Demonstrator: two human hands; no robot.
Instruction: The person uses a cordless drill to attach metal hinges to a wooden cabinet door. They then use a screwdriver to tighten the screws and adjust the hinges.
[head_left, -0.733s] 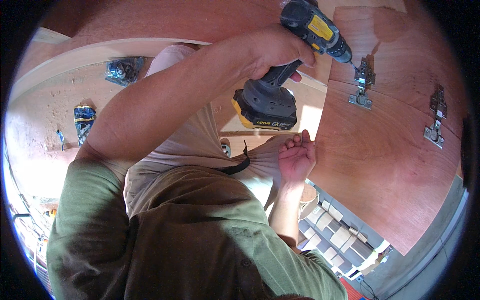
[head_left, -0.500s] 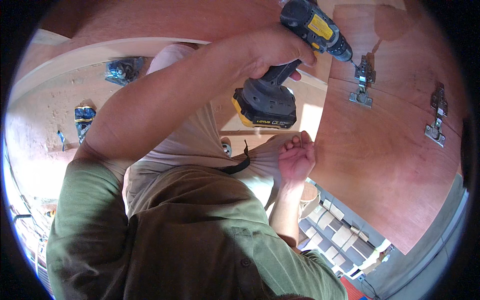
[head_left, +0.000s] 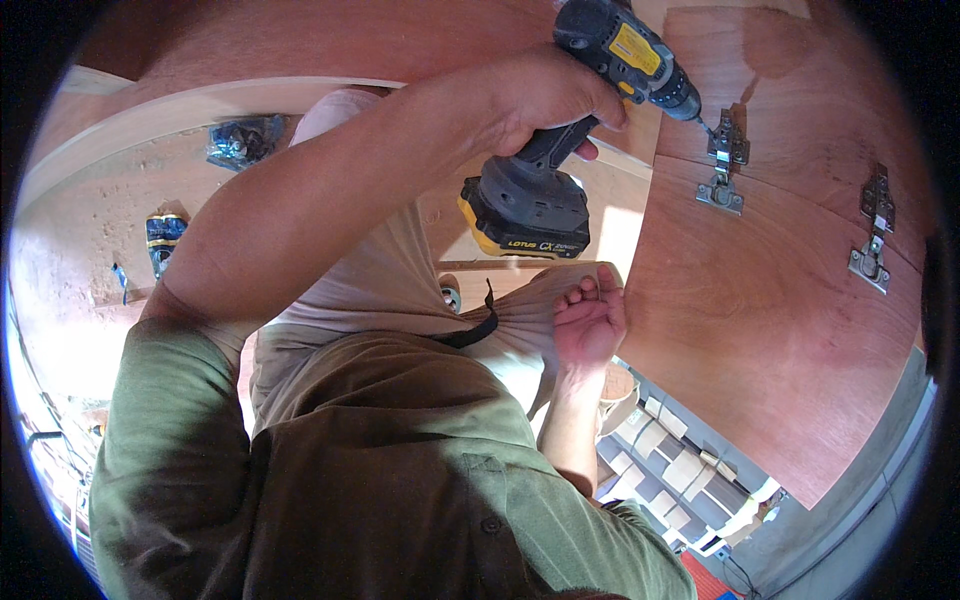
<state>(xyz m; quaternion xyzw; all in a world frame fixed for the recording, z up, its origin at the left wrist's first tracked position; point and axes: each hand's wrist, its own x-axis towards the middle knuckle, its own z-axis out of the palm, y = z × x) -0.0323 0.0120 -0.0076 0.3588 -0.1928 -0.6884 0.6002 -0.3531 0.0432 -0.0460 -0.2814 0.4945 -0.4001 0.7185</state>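
My left hand (head_left: 565,100) is wrapped round the grip of a cordless drill (head_left: 540,195), black with yellow parts and a battery at its base. The drill's bit points down to the right and meets the dark mounting plate of a metal cabinet hinge (head_left: 727,160) on a reddish wooden panel (head_left: 740,300). A second hinge (head_left: 874,230) lies further right on the same panel. My right hand (head_left: 588,325) is beside the panel's left edge, palm up, fingers loosely curled and apart, with nothing in it. I cannot tell whether it touches the edge.
A plastic bag of dark parts (head_left: 243,142) and a blue-and-black packet (head_left: 165,238) lie on the wooden surface at the left, with sawdust around. A curved wooden edge (head_left: 200,103) runs along the back. Small wooden blocks (head_left: 685,470) lie below the panel.
The drill and my left hand have shifted very slightly left, with the bit still at the same hinge. My right hand has barely moved.
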